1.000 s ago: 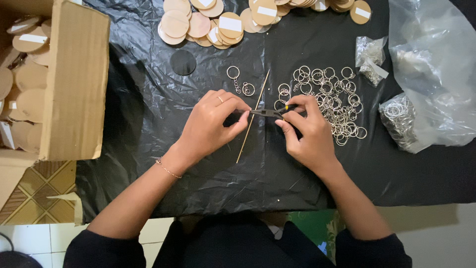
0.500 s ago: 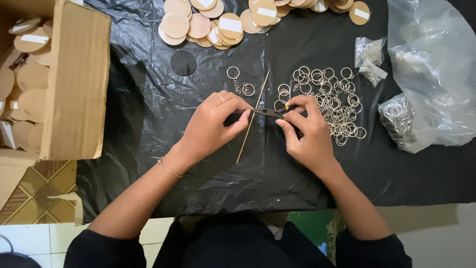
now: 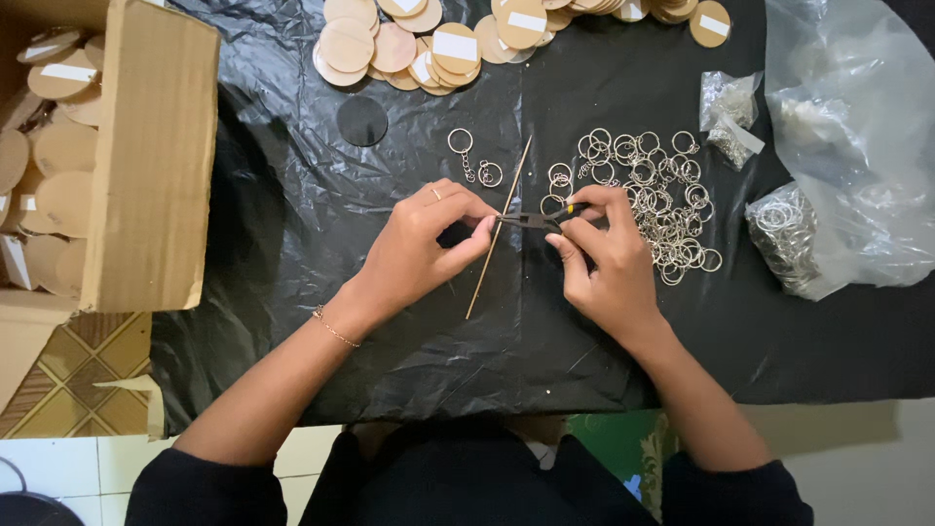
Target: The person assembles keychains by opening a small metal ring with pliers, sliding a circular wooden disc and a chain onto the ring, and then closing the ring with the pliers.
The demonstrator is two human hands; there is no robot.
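Little has been altered since the earlier frames: both hands have been kept at the middle of the black plastic sheet (image 3: 292, 234), with only the slightest shift of the fingers.

A pair of small pliers (image 3: 545, 218) is gripped in the right hand (image 3: 609, 258), the fingers closed round the dark handles with a yellow part showing. The long axis of the pliers is laid nearly level, the nose pointed leftward toward the left hand (image 3: 424, 248). The left fingers are pinched shut just at the plier nose; what is held between them is too small and too hidden to be told. A thin wooden stick (image 3: 497, 234) is laid on the sheet slantwise between the two hands, its upper end toward the far side, and is crossed by the plier nose. The work is thus met at the tips of both hands, with the left fingertips the nearer to the nose.

Just beyond the right hand a loose heap of metal key rings (image 3: 648, 185) is spread, and two rings with short chains (image 3: 472, 161) are laid apart beyond the left hand. A clear plastic bag (image 3: 847, 146) at the right is filled with more rings, and a small packet (image 3: 729, 117) of metal parts is set beside it. A cardboard box (image 3: 146, 156) at the left is filled with round wooden discs; more wooden discs (image 3: 419, 44) are piled at the far edge, with one black disc (image 3: 361, 121) near them.
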